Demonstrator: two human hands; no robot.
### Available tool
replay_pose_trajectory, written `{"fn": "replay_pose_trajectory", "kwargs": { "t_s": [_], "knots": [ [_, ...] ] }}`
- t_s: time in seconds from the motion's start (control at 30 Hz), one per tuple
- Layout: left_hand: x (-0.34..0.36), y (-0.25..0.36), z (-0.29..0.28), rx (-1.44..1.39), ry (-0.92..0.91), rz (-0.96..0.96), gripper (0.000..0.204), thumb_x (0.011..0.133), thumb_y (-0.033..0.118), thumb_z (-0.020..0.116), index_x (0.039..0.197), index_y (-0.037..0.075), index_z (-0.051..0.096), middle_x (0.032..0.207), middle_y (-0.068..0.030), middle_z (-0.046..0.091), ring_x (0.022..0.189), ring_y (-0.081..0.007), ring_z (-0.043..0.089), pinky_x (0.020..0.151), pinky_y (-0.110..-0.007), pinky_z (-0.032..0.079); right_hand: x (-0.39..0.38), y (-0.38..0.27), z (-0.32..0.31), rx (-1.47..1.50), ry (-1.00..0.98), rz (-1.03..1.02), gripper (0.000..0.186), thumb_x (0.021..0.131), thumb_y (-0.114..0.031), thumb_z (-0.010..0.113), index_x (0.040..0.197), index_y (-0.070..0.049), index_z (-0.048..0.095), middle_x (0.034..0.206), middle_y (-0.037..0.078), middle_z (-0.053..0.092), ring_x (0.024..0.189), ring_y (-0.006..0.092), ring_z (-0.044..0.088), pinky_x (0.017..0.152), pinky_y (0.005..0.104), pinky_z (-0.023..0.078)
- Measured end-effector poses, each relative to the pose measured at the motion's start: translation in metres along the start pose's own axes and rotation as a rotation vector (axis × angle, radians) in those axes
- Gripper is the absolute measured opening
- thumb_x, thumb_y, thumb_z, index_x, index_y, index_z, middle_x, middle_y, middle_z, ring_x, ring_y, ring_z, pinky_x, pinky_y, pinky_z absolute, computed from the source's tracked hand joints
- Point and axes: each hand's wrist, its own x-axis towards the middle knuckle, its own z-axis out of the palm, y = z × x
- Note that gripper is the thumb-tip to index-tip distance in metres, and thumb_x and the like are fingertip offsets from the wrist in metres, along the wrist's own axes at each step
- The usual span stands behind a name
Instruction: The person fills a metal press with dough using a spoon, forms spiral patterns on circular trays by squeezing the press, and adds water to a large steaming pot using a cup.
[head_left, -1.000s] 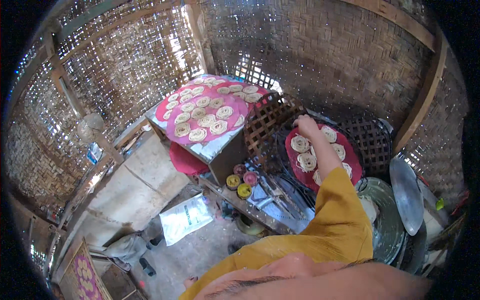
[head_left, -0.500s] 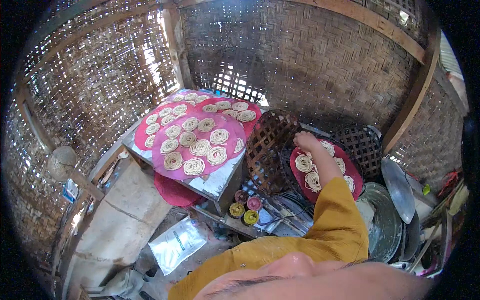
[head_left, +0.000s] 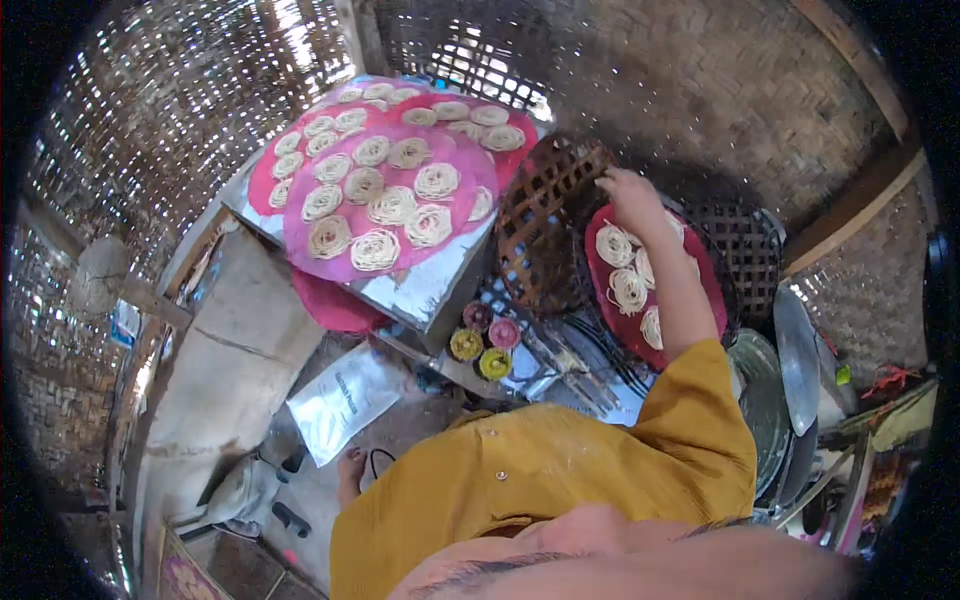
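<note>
Reaching forward, my right hand [head_left: 634,197] is over the far end of a dark woven basket [head_left: 735,325]. Its fingers are curled and drawn together near the rim; what they hold, if anything, is hidden. Beneath my forearm, a deep pink round sheet [head_left: 606,278] lines the basket. Several pale coiled noodle nests [head_left: 627,290] lie on it, some covered by my arm. A second basket of open brown weave [head_left: 545,235] leans beside it on the left. My left hand does not show; a bit of bare skin by the shirt's left edge looks like a foot.
A low table [head_left: 400,297] at left bears overlapping pink sheets [head_left: 300,235] with several noodle nests. Small pink and yellow tubs [head_left: 494,363] stand between table and basket. At right are a large metal basin [head_left: 760,400] and a wok [head_left: 797,355]. A silver bag [head_left: 345,400] lies on the floor.
The view has tilted downward, so the table and baskets sit higher and more floor shows. My right hand stays near the basket's far end, its fingers still curled.
</note>
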Motion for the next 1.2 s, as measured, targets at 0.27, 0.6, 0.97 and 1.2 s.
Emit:
{"fn": "replay_pose_trajectory", "kwargs": {
  "t_s": [0.27,0.6,0.97,1.2],
  "knots": [
    [-0.033,0.169,-0.044,-0.276,0.050,0.448,0.025,0.077,0.021,0.060,0.093,0.002,0.061,0.086,-0.0116,0.062,0.072,-0.0177,0.060,0.066,-0.028,0.047,-0.126,0.096,-0.067,0.027,-0.394,0.671,0.025,0.072,-0.025,0.057,0.082,-0.003,0.063,0.082,0.016,0.061,0.080,0.0324,0.058,0.072,0.0404,0.046],
    [-0.088,0.359,0.007,-0.034,-0.033,1.290,0.045,0.071,0.020,0.063,0.110,0.001,0.049,0.099,-0.0195,0.054,0.093,-0.0354,0.051,0.080,-0.040,0.041,-0.259,0.096,-0.032,0.229,-0.558,1.024,0.031,0.070,-0.035,0.061,0.078,-0.005,0.065,0.085,0.016,0.061,0.081,0.0310,0.058,0.070,0.0396,0.046],
    [-0.086,0.382,0.058,0.258,-0.016,1.034,0.080,0.061,0.026,0.073,0.123,-0.002,0.031,0.126,-0.0245,0.029,0.116,-0.0392,0.031,0.097,-0.042,0.028,-0.250,0.081,-0.035,0.120,-0.607,1.222,0.041,0.068,-0.044,0.062,0.090,-0.009,0.063,0.097,0.013,0.060,0.091,0.0300,0.058,0.077,0.0394,0.046],
    [-0.092,0.388,0.067,0.313,0.064,1.013,0.081,0.059,0.028,0.075,0.125,0.004,0.033,0.128,-0.0182,0.027,0.114,-0.0370,0.032,0.093,-0.041,0.033,-0.262,0.081,-0.037,0.318,-0.299,1.231,0.026,0.065,-0.030,0.065,0.083,-0.013,0.057,0.086,0.008,0.062,0.086,0.0277,0.058,0.075,0.0392,0.043]
  ]
}}
